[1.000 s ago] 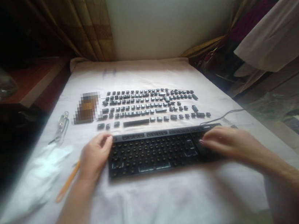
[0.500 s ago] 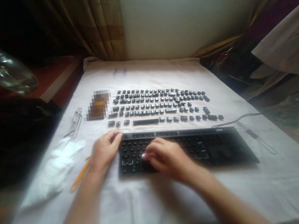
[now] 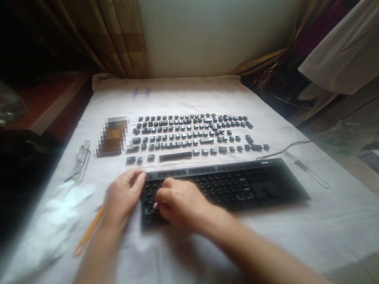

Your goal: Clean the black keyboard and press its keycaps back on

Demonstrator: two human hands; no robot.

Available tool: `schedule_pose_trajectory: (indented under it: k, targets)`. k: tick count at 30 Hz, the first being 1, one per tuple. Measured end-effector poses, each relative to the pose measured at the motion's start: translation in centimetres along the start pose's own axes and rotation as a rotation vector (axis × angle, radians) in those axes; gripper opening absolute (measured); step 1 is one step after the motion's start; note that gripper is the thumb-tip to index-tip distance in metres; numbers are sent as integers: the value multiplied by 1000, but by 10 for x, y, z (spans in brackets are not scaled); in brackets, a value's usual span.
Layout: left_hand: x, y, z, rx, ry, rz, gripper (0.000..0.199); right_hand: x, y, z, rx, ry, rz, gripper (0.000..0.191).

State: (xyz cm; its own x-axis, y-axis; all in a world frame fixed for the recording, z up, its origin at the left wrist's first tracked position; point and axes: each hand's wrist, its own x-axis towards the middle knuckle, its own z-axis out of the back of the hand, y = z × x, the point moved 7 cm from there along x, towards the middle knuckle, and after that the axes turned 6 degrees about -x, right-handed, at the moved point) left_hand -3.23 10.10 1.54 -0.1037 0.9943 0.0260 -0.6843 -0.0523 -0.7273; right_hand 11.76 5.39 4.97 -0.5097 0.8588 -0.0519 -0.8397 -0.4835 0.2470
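A black keyboard (image 3: 272, 187) with its keycaps off lies on the cloth-covered table. My left hand (image 3: 125, 197) grips its upper left corner, thumb on the top edge. Over the left part of the key field, my right hand (image 3: 180, 204) is closed, fingertips pinched round something small and whitish that I cannot make out. Behind the keyboard, loose black keycaps are laid out in rows, with the long spacebar (image 3: 175, 156) in the nearest row.
Left of the keycaps is a pixelated rectangular item (image 3: 114, 137). Eyeglasses (image 3: 82, 161), a crumpled white cloth (image 3: 53, 220) and an orange-handled tool (image 3: 88, 232) lie along the left side. A cable (image 3: 284, 149) and a thin looped strap (image 3: 310, 175) are at the right.
My right hand has moved left over the keyboard, closer to my left hand, still pinched. The whole view has shifted, so the table's contents appear further left. My left hand keeps its hold.
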Motion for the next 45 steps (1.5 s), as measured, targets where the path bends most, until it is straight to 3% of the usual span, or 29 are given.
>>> schedule_pose_trajectory:
  k: [11,21,27,30,35,40,45]
  targets:
    - [1,4,2,62,-7,24,40,-39,-48,9,17,-5,-49,14]
    - [0,3,4,65,-32,60,36,-109,-131,28,71,-177,-155,18]
    - [1,7,5,75,-34,57,37,-142,-174,37,67,-174,-241,18]
    - [1,8,6,81,-28,93,39,-146,-181,44,108,-187,-267,17]
    - [1,8,7,89,-26,154,44,-137,-181,57,89,-314,-304,15]
    - [0,5,10,129,-60,186,39,-127,-169,41,18,-216,-232,17]
    - [-1,3,10,139,-65,180,38,-148,-171,41,78,-164,-222,18]
